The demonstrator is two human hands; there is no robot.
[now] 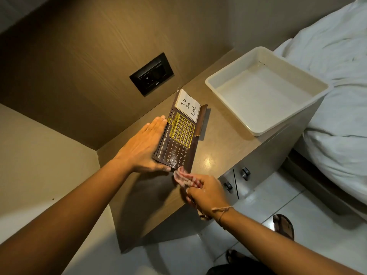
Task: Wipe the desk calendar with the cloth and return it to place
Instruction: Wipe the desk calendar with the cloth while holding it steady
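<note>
A dark brown desk calendar [181, 133] with a gold date grid and a white "To Do List" note stands tilted on the bedside table [216, 151]. Whitish dust or smears show near its lower corner. My left hand [145, 147] lies flat along the calendar's left side with the thumb at its bottom edge, holding it steady. My right hand [206, 192] grips a bunched pink-and-white cloth [183, 176], whose tip touches the calendar's lower corner.
A white plastic tub [234, 90] stands on the table's far right part. A black wall socket [152, 74] sits on the wood panel behind. A bed with white bedding [333, 76] borders the right. Drawer handles [245, 172] face the tiled floor, where sandalled feet show.
</note>
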